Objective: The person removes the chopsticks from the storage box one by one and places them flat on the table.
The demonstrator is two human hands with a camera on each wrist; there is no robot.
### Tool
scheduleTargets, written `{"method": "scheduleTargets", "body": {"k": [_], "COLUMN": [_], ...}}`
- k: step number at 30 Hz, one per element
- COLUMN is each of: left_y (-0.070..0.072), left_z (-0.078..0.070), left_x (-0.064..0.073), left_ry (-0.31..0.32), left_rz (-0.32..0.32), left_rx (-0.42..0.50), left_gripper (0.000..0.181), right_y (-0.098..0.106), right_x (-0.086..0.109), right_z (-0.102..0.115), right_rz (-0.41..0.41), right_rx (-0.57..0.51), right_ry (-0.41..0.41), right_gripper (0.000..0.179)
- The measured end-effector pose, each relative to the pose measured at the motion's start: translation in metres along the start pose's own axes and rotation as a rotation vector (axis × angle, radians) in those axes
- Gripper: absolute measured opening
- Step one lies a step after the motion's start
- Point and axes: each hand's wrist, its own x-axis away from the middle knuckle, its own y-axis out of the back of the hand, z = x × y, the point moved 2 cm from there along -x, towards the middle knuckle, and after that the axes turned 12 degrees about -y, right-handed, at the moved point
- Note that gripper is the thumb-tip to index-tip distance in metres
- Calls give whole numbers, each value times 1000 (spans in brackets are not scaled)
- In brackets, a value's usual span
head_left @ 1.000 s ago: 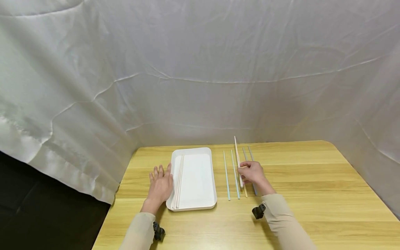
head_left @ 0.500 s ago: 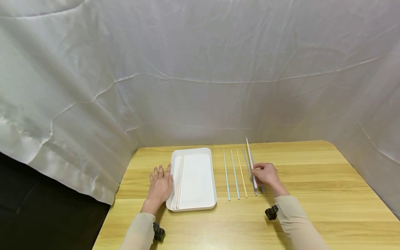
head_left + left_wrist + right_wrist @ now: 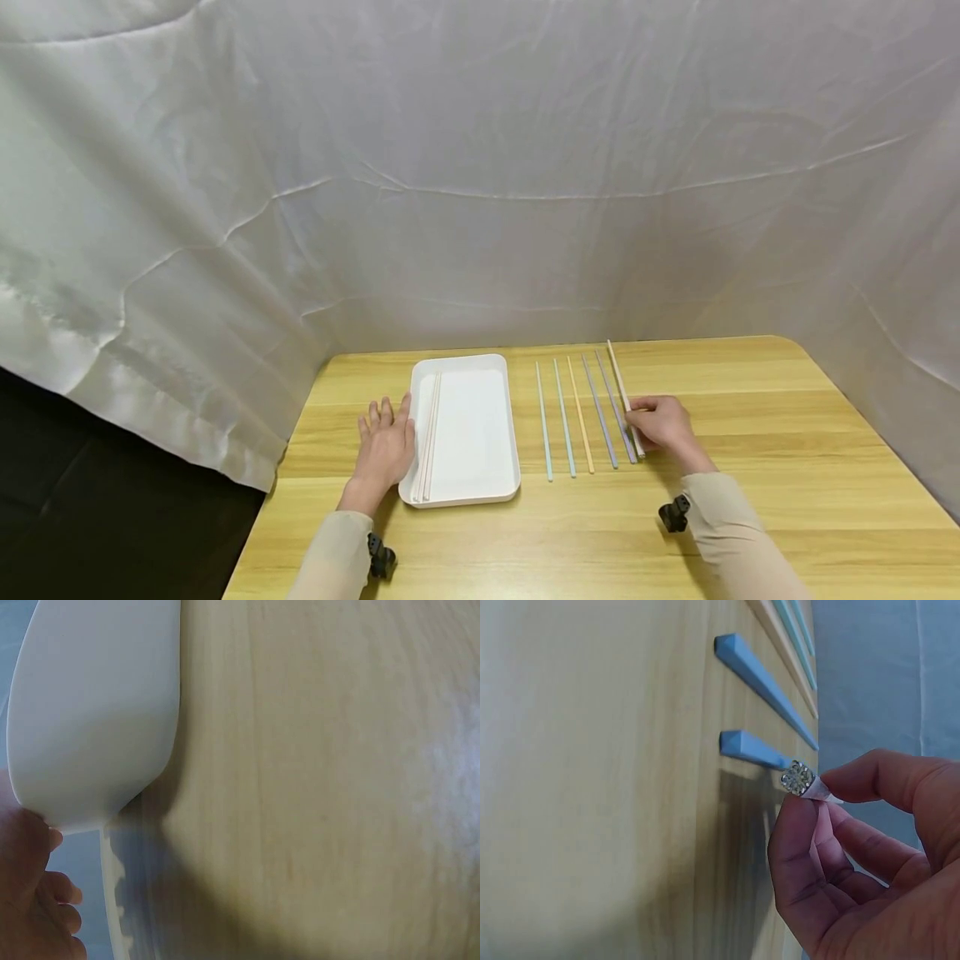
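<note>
My right hand (image 3: pixel 663 423) pinches a whitish chopstick (image 3: pixel 621 375) between thumb and fingers, at the right end of a row of chopsticks. In the right wrist view its patterned square end (image 3: pixel 798 778) faces the camera, overlapping the nearest blue-purple chopstick (image 3: pixel 751 746). Fingers of my left hand (image 3: pixel 386 450) are spread out at the left side of a white tray (image 3: pixel 480 500), the thumb side right at its rim. Inside the tray, a few pale chopsticks (image 3: pixel 429 437) lie along the left wall. Part of the left hand is out of the left wrist view.
Left of the held chopstick lie two blue-purple chopsticks (image 3: pixel 600 408), a yellow one (image 3: pixel 581 417) and two light blue ones (image 3: pixel 564 421), side by side on the wooden table (image 3: pixel 750 500). A pale curtain (image 3: pixel 525 208) hangs behind the table and along its sides.
My right hand has moved right with the whitish chopstick, from over the yellow one past both blue-purple ones, and lower. The left hand and the tray have stayed put.
</note>
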Motion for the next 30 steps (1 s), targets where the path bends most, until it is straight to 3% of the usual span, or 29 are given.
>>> {"method": "scheduleTargets", "body": {"k": [30], "left_y": [-1], "left_z": [0], "left_x": [1], "left_ry": [0], "left_rz": [-17], "left_rx": [12], "left_gripper": [56], "right_y": [3], "right_x": [5], "right_z": [-10], "right_rz": [-88], "right_rx": [134], "right_ry": [-1], "right_gripper": [33]}}
